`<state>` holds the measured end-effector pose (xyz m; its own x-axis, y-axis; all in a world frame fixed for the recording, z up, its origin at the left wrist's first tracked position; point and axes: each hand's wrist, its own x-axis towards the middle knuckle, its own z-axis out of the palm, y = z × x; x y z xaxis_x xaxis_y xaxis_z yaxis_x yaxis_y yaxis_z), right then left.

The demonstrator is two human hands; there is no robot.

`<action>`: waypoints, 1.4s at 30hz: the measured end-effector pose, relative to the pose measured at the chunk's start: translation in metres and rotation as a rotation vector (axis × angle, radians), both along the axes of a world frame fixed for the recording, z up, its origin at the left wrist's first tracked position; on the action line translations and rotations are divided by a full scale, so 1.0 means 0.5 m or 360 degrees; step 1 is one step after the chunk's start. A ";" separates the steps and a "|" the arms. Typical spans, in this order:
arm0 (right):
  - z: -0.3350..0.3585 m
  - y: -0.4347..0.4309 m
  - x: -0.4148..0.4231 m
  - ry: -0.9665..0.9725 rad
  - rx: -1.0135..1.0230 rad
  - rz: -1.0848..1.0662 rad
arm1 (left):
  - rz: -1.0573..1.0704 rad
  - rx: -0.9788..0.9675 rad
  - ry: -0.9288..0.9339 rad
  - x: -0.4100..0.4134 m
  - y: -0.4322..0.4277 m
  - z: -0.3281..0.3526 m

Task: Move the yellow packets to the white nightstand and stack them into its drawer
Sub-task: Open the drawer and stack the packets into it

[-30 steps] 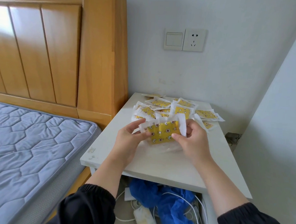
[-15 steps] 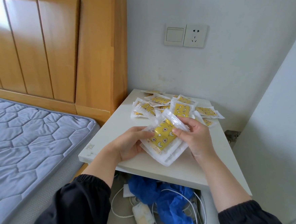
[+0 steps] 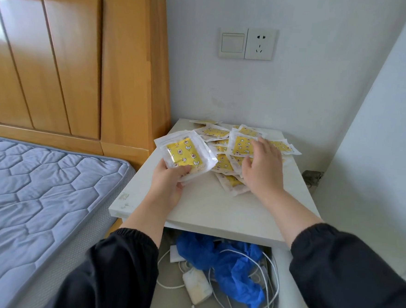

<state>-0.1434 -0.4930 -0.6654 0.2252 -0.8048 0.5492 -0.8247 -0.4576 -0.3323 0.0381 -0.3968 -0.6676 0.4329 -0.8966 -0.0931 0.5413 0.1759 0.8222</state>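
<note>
Soft, bright daylight filled the room evenly, with a pale glare on the upper left of the wooden headboard (image 3: 59,59) and only faint shadows under the forearms on the white nightstand (image 3: 217,207), while the drawer (image 3: 168,298) below lay in dimmer shade. The print on the yellow packets (image 3: 185,152) was sharp, but the right hand (image 3: 262,167) looked slightly smeared. Wide-angle distortion bowed the headboard's panels and the wall edge (image 3: 359,104) at right, and the black sleeves (image 3: 116,275) looked soft.
</note>
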 end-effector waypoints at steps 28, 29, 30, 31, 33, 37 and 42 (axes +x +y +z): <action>0.117 -0.062 -0.032 0.0750 0.0847 0.0215 | 0.0031 0.0147 0.0052 -0.002 -0.008 0.008; 0.117 -0.060 -0.029 0.0754 0.0857 0.0205 | 0.0032 0.0154 0.0046 -0.003 -0.008 0.008; 0.116 -0.058 -0.027 0.0712 0.0882 0.0213 | 0.0038 0.0162 0.0034 -0.003 -0.007 0.008; 0.116 -0.056 -0.025 0.0657 0.0917 0.0224 | 0.0040 0.0171 0.0020 -0.004 -0.007 0.008; 0.117 -0.050 -0.022 0.0605 0.0970 0.0213 | 0.0045 0.0196 -0.0028 -0.005 -0.006 0.008; 0.124 -0.037 -0.008 0.0694 0.0965 0.0070 | 0.0063 0.0272 -0.0211 -0.007 -0.011 0.005; 0.130 -0.009 0.022 0.0777 0.0936 -0.0041 | 0.0066 0.0341 -0.0477 -0.013 -0.012 0.003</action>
<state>-0.1323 -0.4974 -0.6003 0.3097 -0.9421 -0.1285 -0.9486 -0.2968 -0.1102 0.0315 -0.4026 -0.6663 0.5050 -0.8517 -0.1403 0.2666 -0.0007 0.9638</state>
